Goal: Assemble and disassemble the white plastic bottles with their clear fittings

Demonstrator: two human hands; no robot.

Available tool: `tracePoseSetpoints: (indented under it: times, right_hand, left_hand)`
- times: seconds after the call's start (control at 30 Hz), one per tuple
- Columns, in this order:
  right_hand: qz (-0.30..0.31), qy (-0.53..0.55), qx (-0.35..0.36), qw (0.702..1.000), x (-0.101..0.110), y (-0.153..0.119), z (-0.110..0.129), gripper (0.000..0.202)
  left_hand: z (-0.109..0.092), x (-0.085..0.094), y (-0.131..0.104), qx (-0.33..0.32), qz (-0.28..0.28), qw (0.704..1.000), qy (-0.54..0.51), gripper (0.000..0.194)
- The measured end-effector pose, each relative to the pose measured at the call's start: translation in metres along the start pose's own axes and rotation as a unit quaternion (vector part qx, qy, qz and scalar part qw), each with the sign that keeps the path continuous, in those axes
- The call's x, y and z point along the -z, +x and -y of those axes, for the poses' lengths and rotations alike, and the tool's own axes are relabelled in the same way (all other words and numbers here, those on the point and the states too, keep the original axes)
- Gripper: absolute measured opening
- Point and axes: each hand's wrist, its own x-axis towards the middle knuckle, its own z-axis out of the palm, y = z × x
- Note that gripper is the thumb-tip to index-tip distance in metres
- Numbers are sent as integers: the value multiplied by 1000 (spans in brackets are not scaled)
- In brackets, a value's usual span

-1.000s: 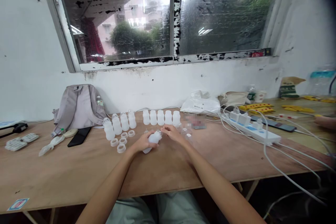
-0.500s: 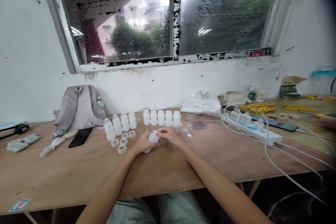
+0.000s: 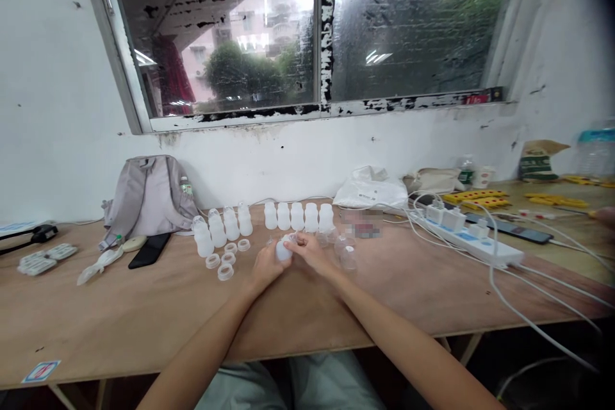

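A frosted white baby bottle [image 3: 283, 250] is held above the table by my left hand [image 3: 267, 266], whose fingers wrap round its body. At the bottle's top, the fingers of my right hand [image 3: 310, 251] are pinched on a small clear part [image 3: 293, 238], which they mostly cover. Behind my hands stands a row of open white bottles [image 3: 297, 216]. To the left are several bottles with clear tops [image 3: 217, 229], and in front of them lie several clear rings [image 3: 225, 271]. Clear dome-shaped caps [image 3: 346, 250] sit just right of my right hand.
A grey backpack [image 3: 148, 198] leans on the wall at left, near a black phone [image 3: 149, 251]. At right are a white power strip [image 3: 480, 245] with trailing cables and a white plastic bag [image 3: 369, 189]. Another person's hand [image 3: 606, 218] shows at the right edge.
The bottle in my left hand has turned, so its lower end no longer shows below the fingers. My right fingers stay at its top. The whole view has shifted slightly.
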Motion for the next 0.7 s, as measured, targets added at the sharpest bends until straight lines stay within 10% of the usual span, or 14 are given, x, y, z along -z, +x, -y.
tracePoseSetpoints:
  times: [0.33, 0.7]
  right_hand:
    - [-198, -190, -4, 962, 32, 14, -30, 42]
    - [-218, -275, -21, 936, 42, 17, -35, 25]
  left_hand:
    - [11, 4, 10, 67, -28, 997, 28, 42]
    - [15, 4, 10, 43, -30, 998, 18, 44]
